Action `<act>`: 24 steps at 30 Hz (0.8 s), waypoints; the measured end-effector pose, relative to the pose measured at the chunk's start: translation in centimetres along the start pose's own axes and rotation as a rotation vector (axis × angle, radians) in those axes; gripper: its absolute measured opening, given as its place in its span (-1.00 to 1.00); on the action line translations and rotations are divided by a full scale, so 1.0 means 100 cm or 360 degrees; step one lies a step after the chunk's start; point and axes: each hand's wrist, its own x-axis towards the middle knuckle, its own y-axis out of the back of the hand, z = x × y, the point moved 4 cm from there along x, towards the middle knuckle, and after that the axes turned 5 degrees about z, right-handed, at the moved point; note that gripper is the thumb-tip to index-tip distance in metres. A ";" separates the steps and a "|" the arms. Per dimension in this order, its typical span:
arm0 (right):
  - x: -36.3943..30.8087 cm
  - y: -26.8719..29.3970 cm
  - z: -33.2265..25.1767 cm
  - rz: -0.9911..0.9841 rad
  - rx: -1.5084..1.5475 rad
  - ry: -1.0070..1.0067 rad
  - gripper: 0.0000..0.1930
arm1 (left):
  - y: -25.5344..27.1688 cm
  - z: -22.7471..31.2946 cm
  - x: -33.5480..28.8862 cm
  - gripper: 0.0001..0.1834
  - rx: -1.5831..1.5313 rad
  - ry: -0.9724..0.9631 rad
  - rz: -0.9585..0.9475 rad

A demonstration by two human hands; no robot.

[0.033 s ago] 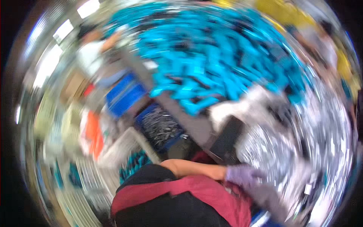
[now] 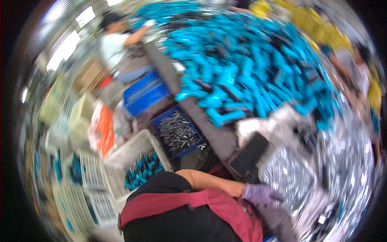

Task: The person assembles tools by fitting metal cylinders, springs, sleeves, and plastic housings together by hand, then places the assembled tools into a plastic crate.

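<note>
My left hand [image 2: 261, 195], in a purple glove, reaches across in front of me to the right. Its fingers look stretched out, though blurred, and I see nothing held in them. Just beyond them lies a heap of shiny silver pieces [image 2: 287, 173], too blurred to name. A dark flat block or box [image 2: 249, 155] stands beyond the hand. Below the glove is a grey-brown shape [image 2: 280, 220], possibly cloth or a sleeve. My right hand cannot be made out.
A big pile of turquoise pieces [image 2: 238, 76] covers the far table. Left of me stand a blue bin [image 2: 189, 151] of small metal parts, a blue crate [image 2: 146, 94] and a whitish basket [image 2: 151, 141] with turquoise parts. Other people [image 2: 115, 44] work at the far left and far right.
The whole scene has slid slightly right and down in the picture and become sharper. My left hand stays in nearly the same place beside the silver pieces.
</note>
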 end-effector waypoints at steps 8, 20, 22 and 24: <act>-0.073 0.010 -0.118 0.0054 0.0684 0.0021 -0.81 | 0.034 0.025 -0.057 -0.46 -0.0474 0.0305 0.0193; -0.212 0.161 -0.159 0.1358 0.1916 -0.0775 -0.76 | 0.020 0.085 -0.043 -0.40 -0.0904 0.0484 0.0477; -0.148 0.139 -0.221 0.0957 0.2008 -0.0812 -0.78 | 0.027 0.059 -0.040 -0.37 -0.0868 0.0363 0.0572; -0.107 0.120 -0.238 0.0701 0.1941 -0.0599 -0.77 | 0.043 0.056 -0.046 -0.40 -0.1092 0.0222 0.0752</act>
